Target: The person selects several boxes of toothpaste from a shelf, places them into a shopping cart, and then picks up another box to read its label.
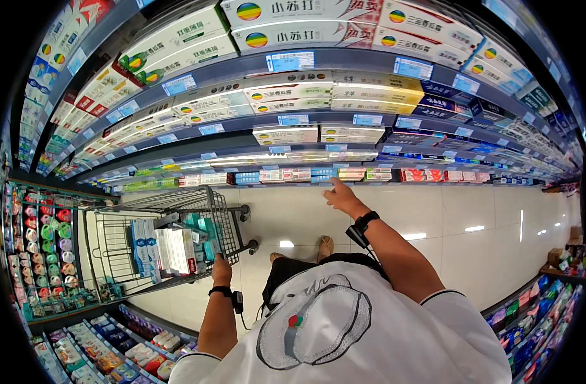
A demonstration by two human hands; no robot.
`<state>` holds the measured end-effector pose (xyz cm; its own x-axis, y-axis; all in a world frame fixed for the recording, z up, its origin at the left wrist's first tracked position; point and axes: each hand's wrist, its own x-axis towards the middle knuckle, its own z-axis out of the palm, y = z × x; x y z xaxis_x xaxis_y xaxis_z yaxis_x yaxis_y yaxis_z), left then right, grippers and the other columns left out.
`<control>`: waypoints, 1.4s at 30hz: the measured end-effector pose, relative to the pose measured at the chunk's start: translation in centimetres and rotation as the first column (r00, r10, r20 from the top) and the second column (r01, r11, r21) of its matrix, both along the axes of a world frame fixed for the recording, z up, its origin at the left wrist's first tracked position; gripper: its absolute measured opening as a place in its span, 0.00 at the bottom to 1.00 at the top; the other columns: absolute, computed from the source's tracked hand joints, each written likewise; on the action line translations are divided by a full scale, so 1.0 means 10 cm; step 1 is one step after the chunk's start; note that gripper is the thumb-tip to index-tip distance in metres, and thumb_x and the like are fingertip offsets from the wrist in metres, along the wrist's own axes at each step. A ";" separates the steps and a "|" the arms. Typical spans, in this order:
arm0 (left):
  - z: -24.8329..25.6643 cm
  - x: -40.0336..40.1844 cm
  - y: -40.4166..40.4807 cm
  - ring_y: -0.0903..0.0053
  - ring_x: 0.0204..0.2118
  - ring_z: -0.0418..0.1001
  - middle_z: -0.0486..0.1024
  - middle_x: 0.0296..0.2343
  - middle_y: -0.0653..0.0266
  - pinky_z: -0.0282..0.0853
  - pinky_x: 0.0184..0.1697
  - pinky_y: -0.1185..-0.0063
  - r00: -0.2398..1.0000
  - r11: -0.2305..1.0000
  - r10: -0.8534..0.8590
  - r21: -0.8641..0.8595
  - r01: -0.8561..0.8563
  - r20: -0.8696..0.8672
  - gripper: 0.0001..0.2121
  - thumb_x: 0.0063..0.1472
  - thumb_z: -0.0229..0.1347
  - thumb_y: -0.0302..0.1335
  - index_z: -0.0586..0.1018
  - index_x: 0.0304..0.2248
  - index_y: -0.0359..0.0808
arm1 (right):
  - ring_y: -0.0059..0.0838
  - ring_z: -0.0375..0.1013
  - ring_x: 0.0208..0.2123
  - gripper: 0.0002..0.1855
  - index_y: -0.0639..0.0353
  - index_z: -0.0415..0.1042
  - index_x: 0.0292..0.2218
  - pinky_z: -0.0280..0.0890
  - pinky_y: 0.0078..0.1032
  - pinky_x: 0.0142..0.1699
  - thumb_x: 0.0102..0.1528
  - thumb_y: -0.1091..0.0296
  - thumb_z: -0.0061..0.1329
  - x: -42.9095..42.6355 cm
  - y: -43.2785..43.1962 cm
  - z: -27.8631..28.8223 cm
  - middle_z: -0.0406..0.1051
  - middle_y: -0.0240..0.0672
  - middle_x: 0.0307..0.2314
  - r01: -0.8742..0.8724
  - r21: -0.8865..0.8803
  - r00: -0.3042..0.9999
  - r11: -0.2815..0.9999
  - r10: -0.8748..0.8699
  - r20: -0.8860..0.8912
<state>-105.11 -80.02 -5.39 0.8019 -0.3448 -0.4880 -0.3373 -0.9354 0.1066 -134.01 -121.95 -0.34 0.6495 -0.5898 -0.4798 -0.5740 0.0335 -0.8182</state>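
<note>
My left hand [221, 271] is at the near right corner of a wire shopping cart [154, 204], by a teal box in it; whether its fingers close on the box or the cart cannot be told. In the cart lie blue-and-white boxes [144, 249], white boxes with red ends [175, 247] and several teal boxes [207, 228]. My right hand [343, 197] reaches forward over the floor with a finger pointing at the lowest shelf, near blue boxes [323, 174]. It holds nothing that I can see. Both wrists wear black straps with small devices.
Long shelves of boxed toothpaste [288, 91] curve across the front, with blue price tags [290, 61] on their edges. Bottles hang or stand in a rack [46, 240] at the far left. More stocked shelves [110, 345] lie behind me at both sides. Pale floor tiles [408, 206] reflect lights.
</note>
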 end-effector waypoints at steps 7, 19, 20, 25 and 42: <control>0.20 0.03 0.05 0.44 0.42 0.75 0.77 0.38 0.39 0.70 0.44 0.54 0.999 1.000 0.006 -0.023 -0.005 0.042 0.16 0.63 0.47 0.34 0.68 0.48 0.37 | 0.27 0.75 0.25 0.48 0.65 0.36 0.66 0.69 0.25 0.27 0.56 0.60 0.51 -0.12 -0.19 0.33 0.75 0.40 0.26 0.324 0.064 0.934 0.944 -0.329 0.139; 0.12 0.08 0.18 0.45 0.44 0.74 0.77 0.39 0.39 0.69 0.46 0.55 0.998 0.996 -0.024 -0.082 0.028 0.055 0.18 0.62 0.48 0.34 0.68 0.50 0.36 | 0.29 0.77 0.27 0.50 0.60 0.33 0.67 0.71 0.25 0.28 0.55 0.63 0.52 -0.28 -0.34 0.51 0.74 0.40 0.29 0.455 0.067 0.862 0.888 -0.458 0.216; 0.07 0.07 0.15 0.46 0.43 0.75 0.77 0.39 0.40 0.70 0.46 0.56 0.997 0.995 -0.049 -0.081 0.054 0.064 0.18 0.62 0.49 0.35 0.68 0.49 0.36 | 0.29 0.77 0.27 0.50 0.60 0.33 0.67 0.71 0.25 0.28 0.55 0.63 0.52 -0.35 -0.36 0.48 0.74 0.40 0.29 0.466 0.056 0.858 0.883 -0.466 0.217; 0.15 0.09 0.20 0.46 0.42 0.75 0.78 0.38 0.41 0.70 0.44 0.55 0.997 0.997 -0.054 -0.044 0.057 0.056 0.17 0.63 0.47 0.35 0.67 0.49 0.37 | 0.32 0.78 0.36 0.51 0.59 0.31 0.67 0.75 0.24 0.33 0.57 0.62 0.53 -0.34 -0.33 0.58 0.70 0.45 0.41 0.436 0.097 0.879 0.895 -0.446 0.171; 0.09 0.22 0.49 0.48 0.41 0.76 0.79 0.37 0.45 0.71 0.43 0.56 0.986 0.996 -0.065 -0.047 0.074 0.154 0.14 0.63 0.47 0.30 0.69 0.49 0.42 | 0.29 0.77 0.31 0.46 0.58 0.37 0.66 0.71 0.25 0.27 0.56 0.68 0.52 -0.42 -0.44 0.45 0.72 0.41 0.34 0.448 0.124 0.794 0.885 -0.458 0.399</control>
<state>-102.87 -75.07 -4.49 0.8385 -0.4241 -0.3421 -0.4173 -0.9035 0.0974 -138.21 -126.39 4.14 0.4486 -0.8581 -0.2499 -0.1054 0.2269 -0.9682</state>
